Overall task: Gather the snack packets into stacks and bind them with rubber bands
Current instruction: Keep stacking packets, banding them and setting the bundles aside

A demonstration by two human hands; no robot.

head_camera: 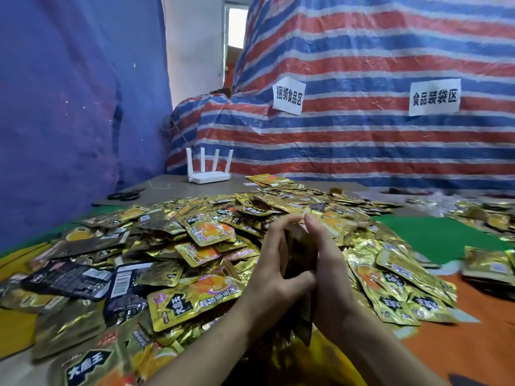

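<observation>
While pressed together above the heap of snack packets (pixel 195 240), left hand (pixel 274 263) and right hand (pixel 328 263) clamping an upright stack of packets (pixel 299 246).

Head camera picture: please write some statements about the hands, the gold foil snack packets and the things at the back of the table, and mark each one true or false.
1. Both hands, the left hand and the right hand, press a thin upright stack of gold foil snack packets between the palms. True.
2. A white router with four antennas stands at the far edge of the table. True.
3. The big heap of loose gold foil packets is already bound with rubber bands. False: the packets lie loose and no band shows on them.
4. The black-handled scissors lie on top of the heap. False: they lie on the bare table at the far left, apart from it.
</observation>
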